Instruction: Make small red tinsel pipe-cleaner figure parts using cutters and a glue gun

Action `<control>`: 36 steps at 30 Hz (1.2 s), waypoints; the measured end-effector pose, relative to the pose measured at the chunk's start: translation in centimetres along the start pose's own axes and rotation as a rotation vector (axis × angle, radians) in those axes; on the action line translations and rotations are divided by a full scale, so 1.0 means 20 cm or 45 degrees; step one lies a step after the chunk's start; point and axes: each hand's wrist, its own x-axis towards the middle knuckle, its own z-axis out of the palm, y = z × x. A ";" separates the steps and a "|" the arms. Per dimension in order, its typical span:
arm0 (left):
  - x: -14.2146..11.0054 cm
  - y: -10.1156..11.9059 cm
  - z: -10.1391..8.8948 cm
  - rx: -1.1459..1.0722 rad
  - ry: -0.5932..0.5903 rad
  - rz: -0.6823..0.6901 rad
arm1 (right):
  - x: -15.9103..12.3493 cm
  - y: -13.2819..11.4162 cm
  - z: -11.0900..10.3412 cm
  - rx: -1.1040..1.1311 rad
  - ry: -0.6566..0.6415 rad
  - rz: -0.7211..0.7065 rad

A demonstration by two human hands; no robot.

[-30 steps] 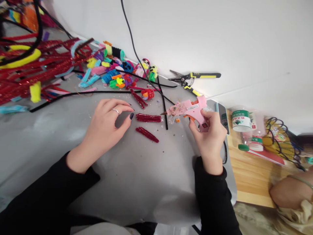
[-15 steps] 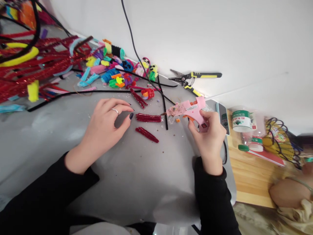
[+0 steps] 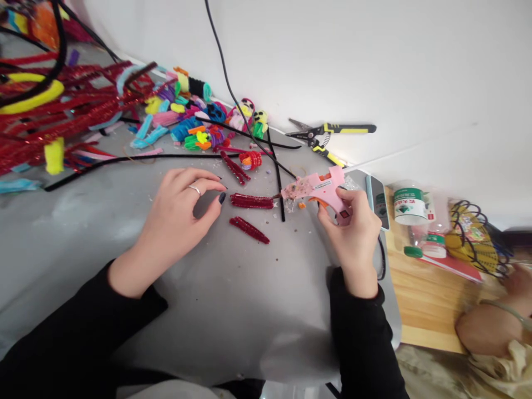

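Note:
My right hand is closed round the handle of a pink hot glue gun. The gun's nozzle is at the right end of a dark red tinsel pipe-cleaner piece lying on the grey table. My left hand hovers by the left end of that piece, thumb and fingers apart and nothing between them. Two more dark red pieces lie close by, a lower folded piece and an upper folded piece. A red coiled bundle sits beside the upper one.
Red tinsel pipe cleaners heap at the left, with small colourful pipe-cleaner figures along the wall. Wire strippers lie behind the glue gun. A phone, bottles and another person's arm are at the right.
The glue gun and my right hand have shifted slightly left, bringing the nozzle onto the end of the middle piece. My left hand stays nearly still. The other person's arm has moved.

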 end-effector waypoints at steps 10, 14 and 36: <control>0.00 0.00 0.01 -0.013 0.023 0.022 | 0.00 0.00 -0.01 -0.008 0.154 -0.021; 0.00 -0.01 0.02 -0.007 0.034 0.028 | -0.02 -0.11 0.00 0.079 0.135 -0.167; 0.00 0.00 0.01 -0.031 -0.006 -0.010 | -0.05 -0.18 0.07 0.117 -0.051 -0.255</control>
